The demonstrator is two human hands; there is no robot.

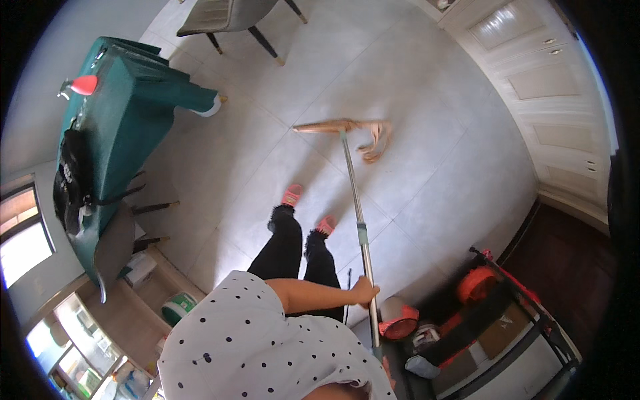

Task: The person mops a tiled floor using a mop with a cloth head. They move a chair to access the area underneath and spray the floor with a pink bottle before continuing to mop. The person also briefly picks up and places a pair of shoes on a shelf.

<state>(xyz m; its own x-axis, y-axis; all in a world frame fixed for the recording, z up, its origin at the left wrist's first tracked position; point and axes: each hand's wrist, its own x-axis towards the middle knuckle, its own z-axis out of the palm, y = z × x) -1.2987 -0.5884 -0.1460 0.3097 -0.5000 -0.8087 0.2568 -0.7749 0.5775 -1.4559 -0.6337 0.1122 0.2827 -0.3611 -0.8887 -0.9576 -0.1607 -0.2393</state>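
I log moderate daylight. Left, the dark-framed rectangular window (28,257) is blown out. Soft shadows cross the glossy grey tiled floor (433,167); near right is dim. Tan cloth mop head (343,125): strands motion-blurred. Fisheye rim bends, blackens.

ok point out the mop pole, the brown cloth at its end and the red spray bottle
Mop pole (363,233): head view, on the green joint partway along it.
Brown cloth (351,125): head view, on the strip by the pole's far end.
Red spray bottle (85,85): head view, on its red body.
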